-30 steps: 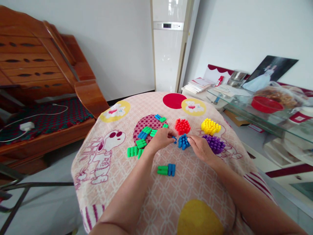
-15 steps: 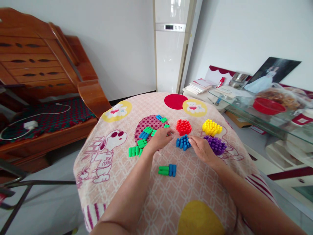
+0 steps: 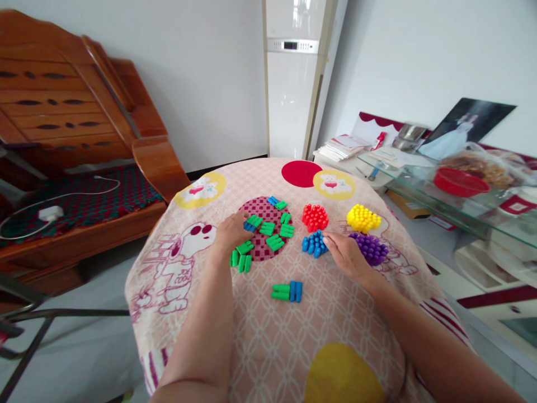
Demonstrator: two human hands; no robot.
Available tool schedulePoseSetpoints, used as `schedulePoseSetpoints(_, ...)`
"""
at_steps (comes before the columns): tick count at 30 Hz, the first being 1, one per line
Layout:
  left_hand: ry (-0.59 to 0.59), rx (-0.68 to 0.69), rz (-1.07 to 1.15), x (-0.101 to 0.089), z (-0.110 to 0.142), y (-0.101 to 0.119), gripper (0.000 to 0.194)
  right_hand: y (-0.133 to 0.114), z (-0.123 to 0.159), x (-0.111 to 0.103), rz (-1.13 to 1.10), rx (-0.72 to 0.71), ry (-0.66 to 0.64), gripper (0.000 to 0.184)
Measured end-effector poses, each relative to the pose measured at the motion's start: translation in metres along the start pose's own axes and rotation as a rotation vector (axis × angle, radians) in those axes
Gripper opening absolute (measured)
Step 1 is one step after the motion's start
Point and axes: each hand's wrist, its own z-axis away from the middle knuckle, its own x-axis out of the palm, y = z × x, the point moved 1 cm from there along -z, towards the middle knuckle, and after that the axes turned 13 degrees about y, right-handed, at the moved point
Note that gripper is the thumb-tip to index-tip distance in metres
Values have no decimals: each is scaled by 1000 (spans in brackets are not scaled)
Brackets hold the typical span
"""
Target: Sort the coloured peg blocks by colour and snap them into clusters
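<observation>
My left hand (image 3: 232, 230) is at the left edge of the purple checked circle, its thumb and fingers closing on a blue plastic block (image 3: 249, 226) beside a green one. Loose green blocks (image 3: 267, 228) made of joined tubes lie scattered around it. On the right, the fingers of my right hand (image 3: 344, 253) are together and pressed to the side of a cluster of blue blocks (image 3: 314, 244); part of their grip is hidden. Just behind this cluster stands a red one (image 3: 315, 218). A purple cluster (image 3: 371, 249) is beside my right hand, with a yellow cluster (image 3: 363, 218) farther back.
A green-and-blue pair of blocks (image 3: 287, 291) lies nearer me on the patterned tablecloth (image 3: 335, 313). At the right is a glass-topped cabinet (image 3: 444, 196) bearing a red bowl (image 3: 461, 182). A wooden bench (image 3: 84, 129) stands at the left.
My left hand has moved left from near the blue cluster to the blue block on the checked circle, uncovering several green blocks. Some green blocks at the lower left have shifted right. My right hand stays put.
</observation>
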Motion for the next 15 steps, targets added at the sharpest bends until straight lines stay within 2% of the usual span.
schedulePoseSetpoints(4, 36, 13, 29, -9, -1, -2, 47, 3, 0, 1, 2, 1, 8, 36)
schedulePoseSetpoints(7, -1, 76, 34, -20, -1, -7, 27, 4, 0, 2, -6, 9, 5, 36)
schedulePoseSetpoints(9, -34, 95, 55, -30, 0, -8, 21, 4, 0, 3, -15, 12, 6, 36)
schedulePoseSetpoints(12, -35, 72, 101, -47, 2, -5, 31, 3, 0, 1, -24, 11, 10, 34)
schedulePoseSetpoints(15, -24, 106, 275, -61, 4, 5, 37, 0, 0, 0, -34, 7, 16, 33)
